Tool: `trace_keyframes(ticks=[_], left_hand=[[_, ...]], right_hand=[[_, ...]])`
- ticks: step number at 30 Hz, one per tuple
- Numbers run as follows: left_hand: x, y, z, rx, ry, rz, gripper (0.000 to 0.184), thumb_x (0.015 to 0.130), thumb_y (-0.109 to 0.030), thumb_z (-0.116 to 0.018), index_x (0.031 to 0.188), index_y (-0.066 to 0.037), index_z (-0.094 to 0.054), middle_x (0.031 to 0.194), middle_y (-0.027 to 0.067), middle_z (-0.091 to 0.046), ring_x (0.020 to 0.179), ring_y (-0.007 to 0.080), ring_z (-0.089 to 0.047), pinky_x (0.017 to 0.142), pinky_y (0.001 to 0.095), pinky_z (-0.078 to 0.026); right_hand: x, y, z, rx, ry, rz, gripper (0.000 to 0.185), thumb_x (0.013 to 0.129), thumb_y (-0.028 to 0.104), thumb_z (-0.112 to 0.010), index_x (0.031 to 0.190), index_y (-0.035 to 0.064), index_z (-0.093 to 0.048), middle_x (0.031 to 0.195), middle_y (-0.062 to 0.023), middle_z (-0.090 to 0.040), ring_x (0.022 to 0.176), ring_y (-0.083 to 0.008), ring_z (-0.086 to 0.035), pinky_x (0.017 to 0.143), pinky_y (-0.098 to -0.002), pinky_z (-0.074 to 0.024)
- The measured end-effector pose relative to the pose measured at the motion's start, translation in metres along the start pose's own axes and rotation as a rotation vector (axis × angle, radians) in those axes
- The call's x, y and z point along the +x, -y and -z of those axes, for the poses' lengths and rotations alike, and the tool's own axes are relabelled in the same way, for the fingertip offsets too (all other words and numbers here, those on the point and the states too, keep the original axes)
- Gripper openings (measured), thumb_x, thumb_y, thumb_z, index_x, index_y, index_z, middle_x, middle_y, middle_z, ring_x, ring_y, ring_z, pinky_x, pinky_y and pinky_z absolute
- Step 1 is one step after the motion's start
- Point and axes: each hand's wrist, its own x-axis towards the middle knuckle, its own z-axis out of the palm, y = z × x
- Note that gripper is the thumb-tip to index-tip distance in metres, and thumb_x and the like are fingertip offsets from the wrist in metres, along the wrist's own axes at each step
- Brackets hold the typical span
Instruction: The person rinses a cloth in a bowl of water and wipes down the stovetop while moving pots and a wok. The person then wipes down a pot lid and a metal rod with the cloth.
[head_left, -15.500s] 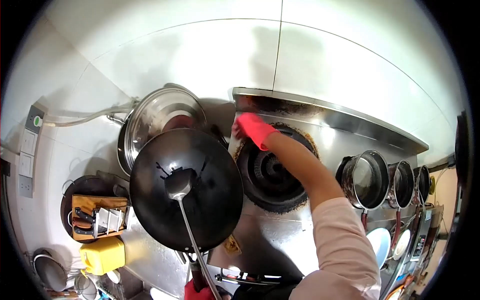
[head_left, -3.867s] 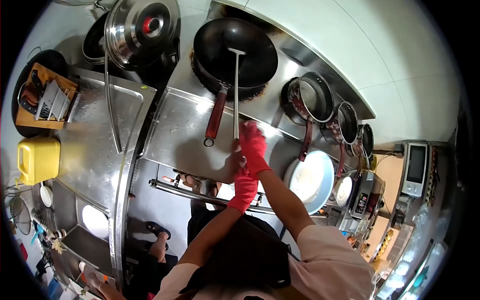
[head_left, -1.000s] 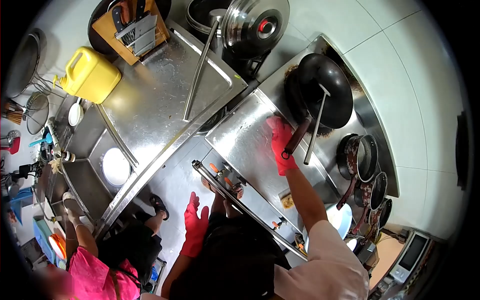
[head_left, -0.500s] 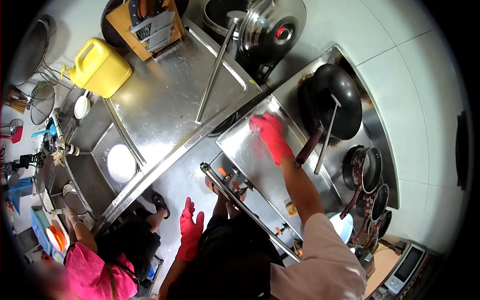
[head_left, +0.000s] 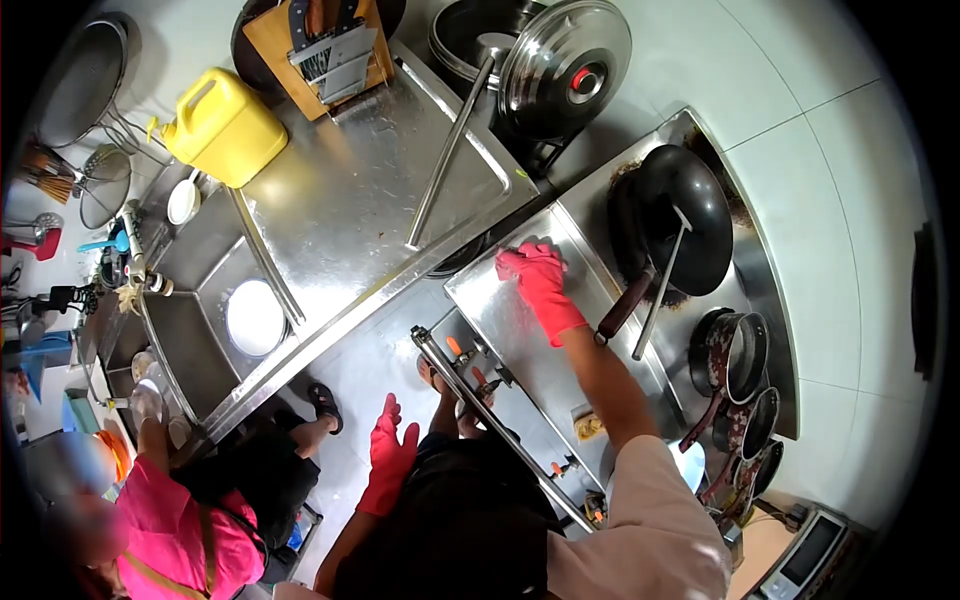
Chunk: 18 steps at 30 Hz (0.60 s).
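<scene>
Both my hands wear red rubber gloves. My right hand (head_left: 538, 285) rests on the front steel ledge of the stove (head_left: 590, 330), its fingers bent down on the metal; whether a cloth is under them is hidden. My left hand (head_left: 389, 455) hangs over the floor beside my dark apron, fingers apart and holding nothing. Just right of my right hand, a black wok (head_left: 700, 225) sits on the burner, its dark red handle (head_left: 626, 304) reaching over the ledge. A long metal spatula (head_left: 662, 290) leans in the wok.
Small pots (head_left: 740, 355) line the stove's right side. A pot lid (head_left: 565, 80), knife block (head_left: 325, 50) and yellow jug (head_left: 228, 130) stand at the back. A co-worker in a pink top (head_left: 180, 530) is by the sink (head_left: 185, 345) at left. A metal rail (head_left: 500, 430) runs before the stove.
The view has shifted, so the counter items appear farther right. My right hand has moved from near the wok's handle to the ledge's left part. The wok, earlier lifted, is on the burner.
</scene>
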Motion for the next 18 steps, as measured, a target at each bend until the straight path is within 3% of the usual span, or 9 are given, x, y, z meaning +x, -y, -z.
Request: trace_keyframes(ticks=[1,2,5,9,11,13,15,17,18], left_hand=[[0.000,-0.002,0.001,0.006,-0.005,0.002,0.078,0.089,-0.006,-0.069,0.157,-0.007,-0.031,0.135,0.0226,-0.058,0.116,0.0320,-0.061,0.099,0.0412,-0.050],[0.001,-0.006,0.002,0.008,-0.024,0.006,0.078,0.089,-0.007,-0.069,0.157,-0.007,-0.030,0.135,0.0224,-0.058,0.116,0.0321,-0.061,0.099,0.0414,-0.050],[-0.010,-0.006,0.002,0.028,-0.031,0.048,0.078,0.089,-0.009,-0.069,0.157,-0.008,-0.030,0.136,0.0217,-0.058,0.116,0.0319,-0.061,0.099,0.0419,-0.050],[-0.025,0.007,-0.004,0.015,-0.019,0.108,0.077,0.091,-0.009,-0.068,0.157,-0.009,-0.030,0.139,0.0218,-0.056,0.119,0.0314,-0.060,0.100,0.0424,-0.049],[-0.029,0.003,-0.008,0.019,-0.004,0.135,0.078,0.091,-0.009,-0.068,0.158,-0.010,-0.029,0.140,0.0218,-0.055,0.120,0.0314,-0.059,0.101,0.0426,-0.049],[-0.029,0.000,-0.009,0.030,-0.010,0.112,0.079,0.090,-0.011,-0.069,0.157,-0.008,-0.029,0.137,0.0222,-0.056,0.117,0.0336,-0.060,0.099,0.0430,-0.050],[-0.030,-0.001,-0.007,0.027,-0.032,0.099,0.079,0.090,-0.013,-0.070,0.157,-0.007,-0.028,0.135,0.0225,-0.057,0.116,0.0347,-0.061,0.098,0.0434,-0.050],[-0.035,0.001,-0.005,0.012,-0.059,0.102,0.079,0.090,-0.013,-0.070,0.157,-0.007,-0.029,0.136,0.0226,-0.056,0.117,0.0349,-0.060,0.098,0.0436,-0.050],[-0.040,0.002,-0.004,0.027,-0.058,0.121,0.079,0.090,-0.013,-0.070,0.157,-0.007,-0.028,0.136,0.0227,-0.056,0.117,0.0351,-0.060,0.097,0.0438,-0.050]], right_hand=[[0.002,-0.007,0.004,0.022,0.043,0.036,0.049,0.081,0.059,-0.067,0.092,0.0111,-0.073,0.107,-0.0120,-0.063,0.112,-0.0313,-0.053,0.096,-0.0479,-0.0377],[0.028,-0.036,-0.005,0.379,-0.069,-0.072,0.043,0.081,0.050,-0.071,0.089,0.0079,-0.073,0.103,-0.0131,-0.062,0.101,-0.0298,-0.059,0.088,-0.0438,-0.0435],[0.029,-0.013,0.014,0.590,-0.237,0.009,0.029,0.089,0.033,-0.068,0.084,0.0046,-0.071,0.093,-0.0153,-0.065,0.089,-0.0274,-0.061,0.081,-0.0403,-0.0465],[0.014,-0.018,-0.044,0.789,0.124,0.141,0.021,0.087,0.032,-0.064,0.083,0.0123,-0.070,0.091,-0.0047,-0.069,0.098,-0.0213,-0.059,0.085,-0.0384,-0.0439],[-0.025,0.004,-0.037,-0.174,0.007,0.604,0.016,0.083,0.034,-0.061,0.083,0.0208,-0.071,0.094,0.0033,-0.068,0.106,-0.0177,-0.057,0.091,-0.0413,-0.0415],[0.002,-0.039,-0.078,0.126,0.308,0.464,0.013,0.081,0.034,-0.061,0.082,0.0251,-0.070,0.095,0.0069,-0.068,0.109,-0.0160,-0.056,0.092,-0.0422,-0.0403],[0.007,-0.038,-0.059,-0.211,0.246,0.648,0.009,0.080,0.025,-0.064,0.079,0.0181,-0.069,0.092,0.0044,-0.066,0.098,-0.0159,-0.060,0.087,-0.0385,-0.0440],[0.024,-0.036,-0.037,1.197,0.460,-0.022,0.010,0.083,0.017,-0.066,0.077,0.0090,-0.067,0.085,-0.0008,-0.064,0.079,-0.0182,-0.063,0.075,-0.0340,-0.0489],[0.015,-0.019,-0.029,0.964,0.286,0.139,0.010,0.085,0.014,-0.066,0.079,0.0062,-0.067,0.082,-0.0025,-0.063,0.073,-0.0188,-0.062,0.071,-0.0326,-0.0499]])
